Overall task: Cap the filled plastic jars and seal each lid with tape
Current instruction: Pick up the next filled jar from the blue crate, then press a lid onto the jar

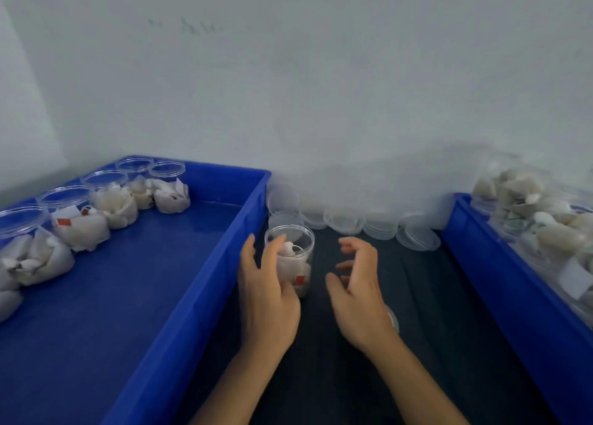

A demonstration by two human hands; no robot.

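Observation:
A clear plastic jar [296,257] filled with white tea bags stands uncapped on the dark table, between two blue trays. My left hand [268,296] grips its left side, with the thumb across its front. Just to the right of the jar, my right hand [359,290] hovers with loosely curved fingers and holds nothing. Clear lids [345,221] lie in stacks along the wall behind the jar. A clear round object [393,320], possibly a tape roll, peeks out from under my right wrist.
The blue tray on the left [224,264] holds a row of capped filled jars [109,200] along its far left side. The blue tray on the right [500,283] is piled with filled jars [552,229]. A white wall stands close behind.

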